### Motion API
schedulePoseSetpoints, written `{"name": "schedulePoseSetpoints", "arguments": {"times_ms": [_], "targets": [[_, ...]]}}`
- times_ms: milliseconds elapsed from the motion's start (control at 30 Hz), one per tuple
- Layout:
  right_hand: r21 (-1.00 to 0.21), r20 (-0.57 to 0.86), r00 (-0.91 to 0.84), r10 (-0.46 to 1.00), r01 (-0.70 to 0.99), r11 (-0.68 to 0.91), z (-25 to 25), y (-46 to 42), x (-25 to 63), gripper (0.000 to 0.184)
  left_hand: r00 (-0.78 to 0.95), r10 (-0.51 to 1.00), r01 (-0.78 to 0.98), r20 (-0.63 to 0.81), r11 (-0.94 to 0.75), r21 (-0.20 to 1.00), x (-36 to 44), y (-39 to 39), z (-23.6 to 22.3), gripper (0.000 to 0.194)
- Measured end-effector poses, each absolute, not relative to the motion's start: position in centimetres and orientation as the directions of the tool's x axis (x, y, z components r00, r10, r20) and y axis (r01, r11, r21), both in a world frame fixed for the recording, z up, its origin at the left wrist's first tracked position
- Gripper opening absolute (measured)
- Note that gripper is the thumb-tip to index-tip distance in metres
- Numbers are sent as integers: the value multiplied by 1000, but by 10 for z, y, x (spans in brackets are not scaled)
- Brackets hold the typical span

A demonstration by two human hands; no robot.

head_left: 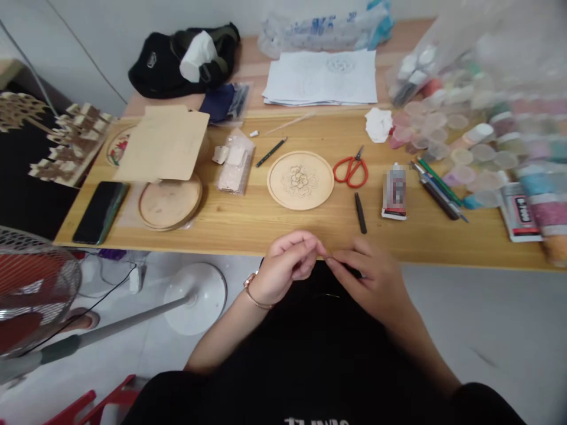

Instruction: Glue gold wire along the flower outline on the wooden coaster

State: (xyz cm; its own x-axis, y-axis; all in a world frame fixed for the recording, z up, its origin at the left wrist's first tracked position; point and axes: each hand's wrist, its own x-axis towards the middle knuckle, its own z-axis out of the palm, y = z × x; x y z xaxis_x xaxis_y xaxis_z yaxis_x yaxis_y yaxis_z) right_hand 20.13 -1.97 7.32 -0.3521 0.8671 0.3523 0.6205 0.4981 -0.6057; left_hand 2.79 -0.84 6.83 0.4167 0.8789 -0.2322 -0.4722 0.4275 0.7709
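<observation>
My left hand (295,260) and my right hand (367,271) meet at the table's front edge, fingertips pinched close together. Whatever lies between the fingertips is too small to make out. A thin golden strand (328,295) shows against the dark clothing just below them. Beyond the hands lies a round wooden plate (277,192) with a flower outline drawn on it. To its right are red-handled scissors (349,171), with black tweezers (360,213) in front of them and a glue tube (394,192) further right.
Lidded pots (482,153), pencils (436,183) and another glue tube (520,212) crowd the right side. At left are a phone (100,212), stacked wooden plates (170,203) and a beige board (163,141). Paper sheets (305,79) lie behind. A fan (35,289) stands on the floor, left.
</observation>
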Motion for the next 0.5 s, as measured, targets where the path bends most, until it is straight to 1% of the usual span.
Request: {"name": "schedulePoseSetpoints", "arguments": {"times_ms": [67, 100, 167, 267, 367, 500], "targets": [[-592, 393, -368, 843, 600, 538, 78, -22, 200, 16, 433, 874, -509, -218, 437, 741, 31, -8, 70, 29], [-604, 388, -380, 840, 584, 543, 79, -24, 199, 16, 443, 871, -526, -212, 444, 725, 33, -8, 72, 28], [-647, 348, -388, 853, 559, 518, 81, -27, 198, 17, 453, 868, -553, -202, 452, 700, 38, -8, 74, 26], [-729, 253, -359, 898, 539, 421, 81, -31, 196, 20, 458, 867, -576, -195, 457, 678, 42, -10, 75, 22], [-791, 186, -301, 936, 519, 324, 79, -34, 196, 21, 458, 868, -586, -194, 459, 668, 44, -12, 76, 20], [-818, 175, -131, 976, 532, 218, 77, -33, 201, 18, 463, 863, -582, -203, 468, 665, 43, -14, 76, 19]]}}
